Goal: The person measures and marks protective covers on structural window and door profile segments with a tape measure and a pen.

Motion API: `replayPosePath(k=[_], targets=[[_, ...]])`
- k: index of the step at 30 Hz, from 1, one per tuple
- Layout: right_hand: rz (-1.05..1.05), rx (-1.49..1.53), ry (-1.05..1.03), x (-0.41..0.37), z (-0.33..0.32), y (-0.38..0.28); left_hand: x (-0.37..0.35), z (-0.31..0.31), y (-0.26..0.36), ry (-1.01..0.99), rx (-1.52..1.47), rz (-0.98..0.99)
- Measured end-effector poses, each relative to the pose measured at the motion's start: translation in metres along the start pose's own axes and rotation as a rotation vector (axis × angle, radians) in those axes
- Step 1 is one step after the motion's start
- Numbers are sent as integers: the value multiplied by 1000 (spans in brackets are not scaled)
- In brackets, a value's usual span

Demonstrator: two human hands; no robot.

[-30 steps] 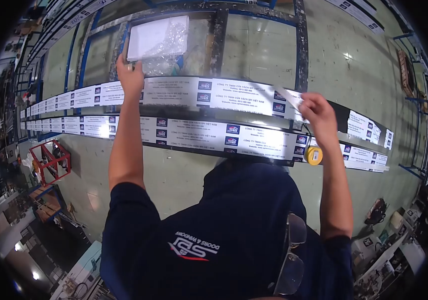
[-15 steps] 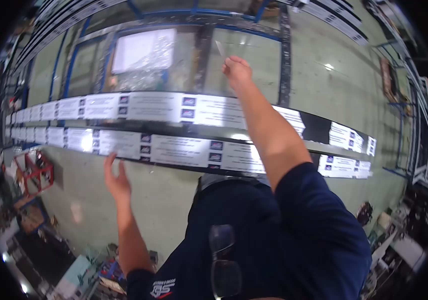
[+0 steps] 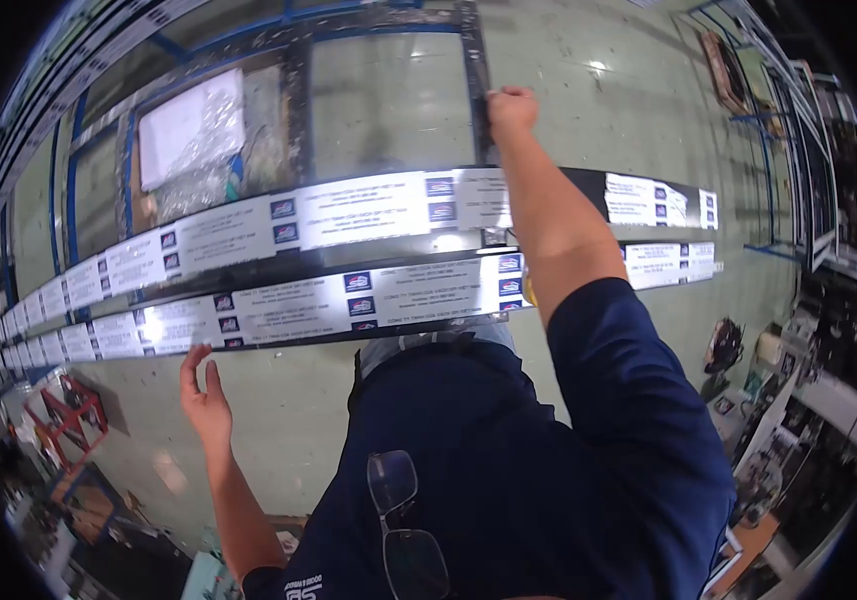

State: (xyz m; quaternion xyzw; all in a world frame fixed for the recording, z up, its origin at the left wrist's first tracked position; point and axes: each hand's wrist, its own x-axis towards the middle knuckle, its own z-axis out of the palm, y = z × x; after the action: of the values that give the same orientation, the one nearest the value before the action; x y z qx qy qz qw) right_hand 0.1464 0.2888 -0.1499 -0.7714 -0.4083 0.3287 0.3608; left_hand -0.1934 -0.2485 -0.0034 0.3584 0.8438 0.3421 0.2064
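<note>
Two long dark profiles lie side by side across the view, wrapped in printed white film: a far profile (image 3: 363, 208) and a near profile (image 3: 288, 305). My right hand (image 3: 513, 108) is reached out beyond the far profile, beside a dark crossbar of the blue-edged frame (image 3: 472, 75). Its fingers are curled closed, and I cannot tell what is in them. My right forearm passes over both profiles. My left hand (image 3: 206, 402) is open, thumb and fingers apart, with fingertips right at the front edge of the near profile. Dark bare patches show toward the right ends.
A white panel with crumpled clear plastic (image 3: 193, 135) lies within the frame at the back left. On the floor at left stands a red metal stand (image 3: 68, 415). Racks (image 3: 773, 150) line the right side. Eyeglasses (image 3: 403, 520) hang on my dark shirt.
My view has shifted right, so the profiles and frame appear farther left. The thin pale strip seen at my right hand earlier is no longer visible. My left hand stays open.
</note>
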Motion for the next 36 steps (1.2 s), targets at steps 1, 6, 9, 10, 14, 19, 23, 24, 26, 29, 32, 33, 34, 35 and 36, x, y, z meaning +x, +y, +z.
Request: replayPosePath(k=[1, 6, 9, 10, 14, 19, 23, 24, 26, 29, 32, 33, 34, 35, 36], targets=[[-33, -96, -10, 8, 7, 10, 5, 2, 11, -28, -6, 28], [-194, -308, -108, -2, -12, 5, 9, 6, 43, -110, 32, 42], [-184, -218, -139, -2, -40, 0, 11, 18, 66, -150, 66, 83], [-219, -147, -201, -5, -52, -2, 13, 23, 75, -168, 113, 116], [-460, 2, -206, -1, -179, 9, 18, 81, 105, -293, 67, 356], [-404, -172, -157, -29, -336, 72, -18, 215, 216, -669, -83, 505], [-268, -67, -190, -42, -397, 119, -54, 303, 273, -665, -15, 627], [-211, -88, -182, -43, -411, 126, -64, 318, 284, -614, 21, 699], [-144, -92, -190, -39, -429, 141, -78, 338, 300, -647, 160, 621], [-254, -129, -320, -35, -447, 154, -93, 355, 327, -600, 447, 623], [-314, -69, -425, -32, -449, 166, -99, 363, 334, -590, 549, 580], [-294, -75, -461, -31, -448, 165, -102, 363, 339, -583, 574, 550], [-302, -69, -471, -29, -449, 164, -106, 363, 340, -572, 579, 543], [-494, -186, -512, -27, -452, 161, -109, 364, 340, -554, 593, 566], [-683, -306, -544, -27, -454, 159, -111, 364, 342, -540, 606, 594]])
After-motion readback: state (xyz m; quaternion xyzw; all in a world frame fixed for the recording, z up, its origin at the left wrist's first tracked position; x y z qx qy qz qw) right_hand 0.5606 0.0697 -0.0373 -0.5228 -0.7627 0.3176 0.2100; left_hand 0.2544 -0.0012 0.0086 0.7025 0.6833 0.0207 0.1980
